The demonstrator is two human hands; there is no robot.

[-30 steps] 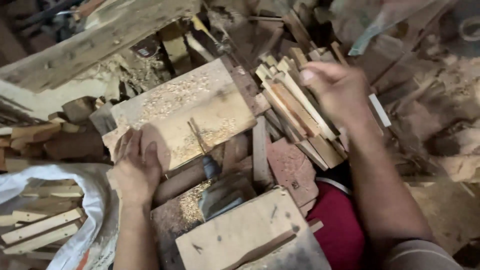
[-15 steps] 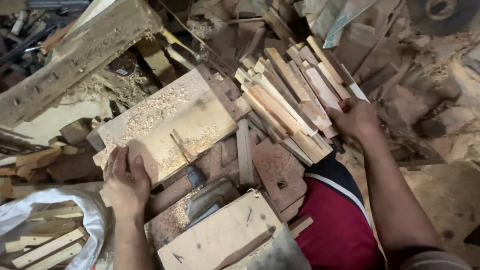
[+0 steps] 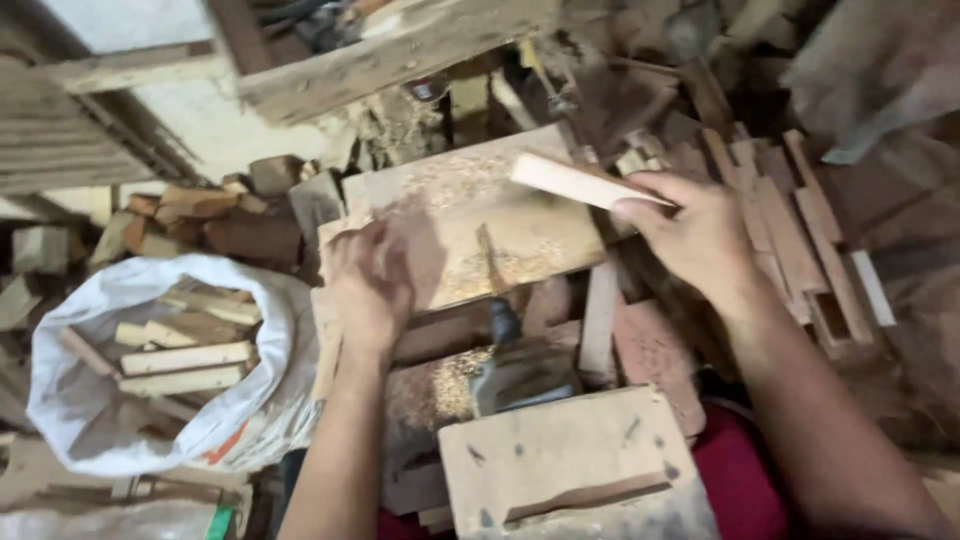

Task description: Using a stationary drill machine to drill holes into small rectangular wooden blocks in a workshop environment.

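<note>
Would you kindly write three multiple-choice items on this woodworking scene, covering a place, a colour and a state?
1. Where is the white sack?
A. beside the left hand
B. right of the right hand
C. on the board

2. What colour is the sack?
A. blue
B. white
C. black

3. What is the right hand doing?
A. resting empty
B. pressing sawdust
C. holding a wood strip

Answers: 1 A, it sits just outward of the left hand; 2 B, its woven cloth is white; 3 C, fingers grip a pale wood strip above the board.
</note>
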